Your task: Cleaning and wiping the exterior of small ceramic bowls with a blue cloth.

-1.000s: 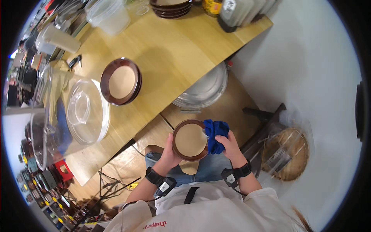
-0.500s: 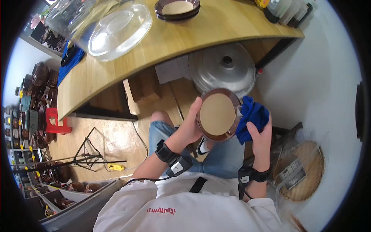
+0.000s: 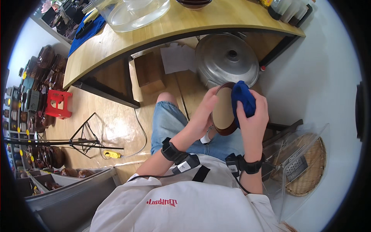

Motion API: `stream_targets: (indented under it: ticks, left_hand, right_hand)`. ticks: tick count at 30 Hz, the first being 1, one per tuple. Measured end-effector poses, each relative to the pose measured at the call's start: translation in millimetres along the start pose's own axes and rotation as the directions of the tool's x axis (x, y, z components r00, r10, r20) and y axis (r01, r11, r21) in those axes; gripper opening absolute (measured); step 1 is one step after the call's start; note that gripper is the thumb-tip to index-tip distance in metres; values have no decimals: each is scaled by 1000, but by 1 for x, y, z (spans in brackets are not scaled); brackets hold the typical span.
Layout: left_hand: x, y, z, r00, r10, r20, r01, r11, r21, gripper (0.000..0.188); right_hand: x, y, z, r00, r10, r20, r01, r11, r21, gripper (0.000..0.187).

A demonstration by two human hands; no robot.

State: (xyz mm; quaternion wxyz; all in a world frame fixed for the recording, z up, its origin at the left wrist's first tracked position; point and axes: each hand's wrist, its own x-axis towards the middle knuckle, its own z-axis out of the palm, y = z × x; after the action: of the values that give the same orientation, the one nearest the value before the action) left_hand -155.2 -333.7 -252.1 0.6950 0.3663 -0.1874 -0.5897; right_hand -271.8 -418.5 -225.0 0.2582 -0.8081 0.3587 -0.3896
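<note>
A round dish (image 3: 223, 112) with a brown glazed rim and a flat beige face is held up over my lap, tilted partly edge-on. My left hand (image 3: 205, 112) grips its left edge, the thumb near the upper rim. In my right hand (image 3: 256, 116) is a bunched blue cloth (image 3: 243, 99), pressed against the dish's right side and covering part of that rim. The right fingers behind the cloth are partly hidden.
Ahead stands a wooden table (image 3: 170, 33) with a clear round container (image 3: 141, 17) and stacked brown dishes (image 3: 195, 4). Beneath are a large metal lid (image 3: 218, 62) and a cardboard box (image 3: 148, 75). A red stool (image 3: 54, 112) stands left, a woven basket (image 3: 315, 170) right.
The dish has turned from facing me to nearly edge-on. My right hand has brought the cloth up and left, over the dish's right edge. The view has shifted, with the table higher in it.
</note>
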Motion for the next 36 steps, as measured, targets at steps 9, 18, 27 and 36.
stream_targets:
  ticks: [9,18,27,36]
  left_hand:
    - [-10,-9,6,998,38,-55,-37,999,26,51]
    - [-17,-10,-5,982,-137,-133,132,990,-39,55]
    - [-16,13,-5,978,-199,-69,194,978,-71,51]
    - [-25,10,-2,983,-98,-154,80,989,-121,42]
  right_hand:
    - [-13,-7,22,979,46,199,-95,964,247,34]
    - [-12,-7,-11,798,-111,592,-108,940,323,32]
    - [9,-2,-32,968,-86,237,15,958,286,31]
    - [-7,-13,8,918,-232,321,285,950,-130,32]
